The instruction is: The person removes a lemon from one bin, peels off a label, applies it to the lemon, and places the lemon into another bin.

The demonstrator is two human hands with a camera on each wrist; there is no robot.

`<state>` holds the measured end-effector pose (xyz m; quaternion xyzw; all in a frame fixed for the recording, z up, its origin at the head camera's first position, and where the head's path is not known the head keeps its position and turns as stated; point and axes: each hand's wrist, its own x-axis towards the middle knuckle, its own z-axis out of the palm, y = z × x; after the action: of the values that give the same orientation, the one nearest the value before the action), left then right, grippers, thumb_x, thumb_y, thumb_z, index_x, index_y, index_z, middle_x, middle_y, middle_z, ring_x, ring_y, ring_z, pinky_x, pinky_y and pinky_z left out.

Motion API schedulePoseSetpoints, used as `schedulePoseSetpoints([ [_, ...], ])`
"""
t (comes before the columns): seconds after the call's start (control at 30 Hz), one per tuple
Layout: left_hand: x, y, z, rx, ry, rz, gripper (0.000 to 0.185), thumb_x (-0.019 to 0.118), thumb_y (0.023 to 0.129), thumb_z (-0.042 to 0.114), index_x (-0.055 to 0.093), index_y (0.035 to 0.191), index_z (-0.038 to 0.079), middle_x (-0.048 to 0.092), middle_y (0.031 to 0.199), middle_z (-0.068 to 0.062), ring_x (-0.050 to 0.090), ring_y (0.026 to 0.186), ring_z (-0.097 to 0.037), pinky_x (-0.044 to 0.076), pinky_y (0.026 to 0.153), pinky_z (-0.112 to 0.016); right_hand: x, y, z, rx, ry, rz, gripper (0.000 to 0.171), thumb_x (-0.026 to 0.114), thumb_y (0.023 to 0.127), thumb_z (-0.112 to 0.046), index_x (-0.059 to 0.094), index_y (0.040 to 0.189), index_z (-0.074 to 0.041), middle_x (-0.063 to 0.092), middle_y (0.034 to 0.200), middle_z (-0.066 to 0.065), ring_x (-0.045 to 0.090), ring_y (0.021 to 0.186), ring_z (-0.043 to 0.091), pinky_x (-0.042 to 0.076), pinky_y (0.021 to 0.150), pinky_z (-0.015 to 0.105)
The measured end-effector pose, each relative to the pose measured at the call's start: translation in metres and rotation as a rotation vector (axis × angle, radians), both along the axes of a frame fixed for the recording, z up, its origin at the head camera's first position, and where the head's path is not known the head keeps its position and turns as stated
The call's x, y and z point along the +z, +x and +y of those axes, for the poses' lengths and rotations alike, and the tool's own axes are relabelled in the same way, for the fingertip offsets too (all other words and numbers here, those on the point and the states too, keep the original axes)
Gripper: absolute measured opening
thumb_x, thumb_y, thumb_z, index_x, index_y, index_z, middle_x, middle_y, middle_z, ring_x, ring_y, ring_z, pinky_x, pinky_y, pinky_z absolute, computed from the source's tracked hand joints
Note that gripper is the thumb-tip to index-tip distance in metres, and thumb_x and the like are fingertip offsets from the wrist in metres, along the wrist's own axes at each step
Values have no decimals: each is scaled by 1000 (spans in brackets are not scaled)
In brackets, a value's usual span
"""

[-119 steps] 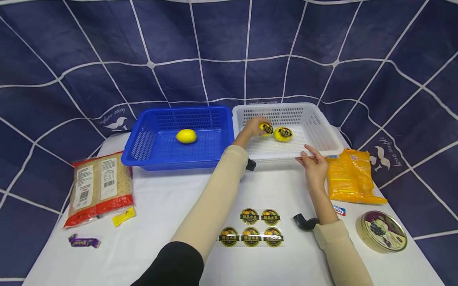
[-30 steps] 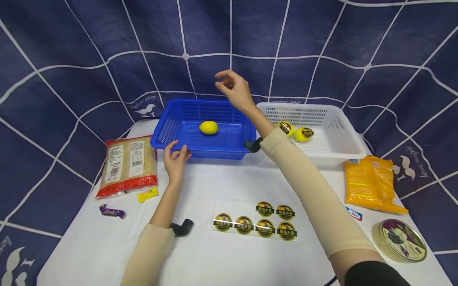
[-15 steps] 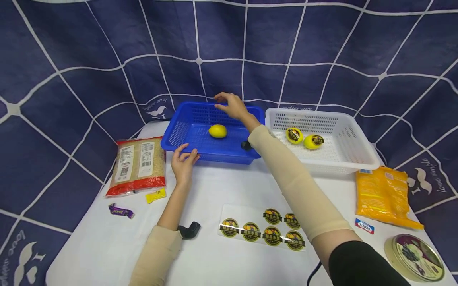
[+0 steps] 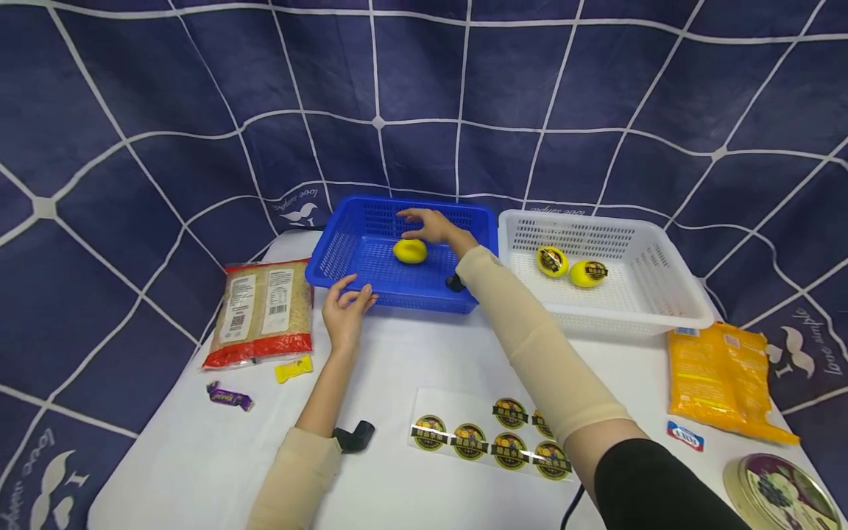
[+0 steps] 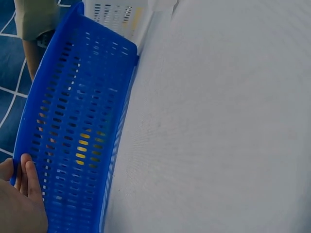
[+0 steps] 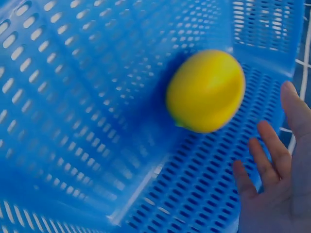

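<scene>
A yellow lemon point(image 4: 410, 251) lies in the blue plastic basket point(image 4: 397, 298). My right hand point(image 4: 433, 224) reaches into that basket just above the lemon, fingers spread and holding nothing. Seen from the right wrist, the lemon point(image 6: 206, 91) sits a short gap from the fingertips of the right hand point(image 6: 269, 179). My left hand point(image 4: 344, 320) holds the front rim of the blue basket; in the left wrist view its thumb and fingers pinch the rim point(image 5: 19, 131). Two lemons with round black stickers, one left point(image 4: 552, 260) and one right point(image 4: 588, 273), rest in the white basket point(image 4: 636, 316).
A clear sheet of round stickers point(image 4: 470, 442) lies at the table's front. Rice bag point(image 4: 265, 313), yellow packet point(image 4: 294, 369) and purple candy point(image 4: 229, 396) are left. Orange bag point(image 4: 722, 379), small blue-and-red packet point(image 4: 685, 436) and round tin point(image 4: 782, 493) are right.
Four seconds ago, my left hand was at a stickered lemon in the white basket and my right hand at its rim. Since then, both moved to the blue basket; the right has lowered towards the lemon.
</scene>
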<state>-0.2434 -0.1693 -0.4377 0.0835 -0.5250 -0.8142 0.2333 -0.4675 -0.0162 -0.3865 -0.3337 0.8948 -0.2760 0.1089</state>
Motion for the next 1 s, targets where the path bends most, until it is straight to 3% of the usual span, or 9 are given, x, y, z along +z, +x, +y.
schedulePoseSetpoints([
  [0.27, -3, 2, 1, -7, -1, 3, 40, 66, 82, -3, 52, 119, -6, 59, 72, -14, 68, 71, -24, 55, 75, -34, -24, -2, 3, 26, 89, -91, 62, 66, 86, -26, 39, 141, -17, 45, 137, 13, 39, 127, 26, 29, 108, 40],
  [0.5, -4, 1, -1, 6, 10, 20, 38, 66, 81, -4, 53, 117, -5, 60, 71, -13, 68, 71, -24, 55, 76, -35, -31, -4, 6, 17, 101, -184, 60, 68, 85, -20, 43, 139, -16, 43, 137, 14, 41, 123, 28, 35, 103, 41],
  [0.8, -4, -1, 0, 7, -22, 29, 42, 66, 82, -3, 51, 121, -8, 59, 74, -17, 68, 72, -24, 55, 76, -35, -24, -1, 13, -22, 18, -206, 56, 67, 86, -18, 44, 138, -16, 47, 133, 15, 45, 119, 28, 39, 100, 39],
  [1.0, -3, -2, -2, 29, -40, 20, 39, 66, 82, -2, 53, 119, -5, 60, 74, -15, 67, 72, -25, 55, 75, -34, 1, -2, 9, -18, -84, -177, 57, 67, 86, -20, 44, 138, -14, 50, 130, 13, 49, 113, 26, 44, 93, 36],
])
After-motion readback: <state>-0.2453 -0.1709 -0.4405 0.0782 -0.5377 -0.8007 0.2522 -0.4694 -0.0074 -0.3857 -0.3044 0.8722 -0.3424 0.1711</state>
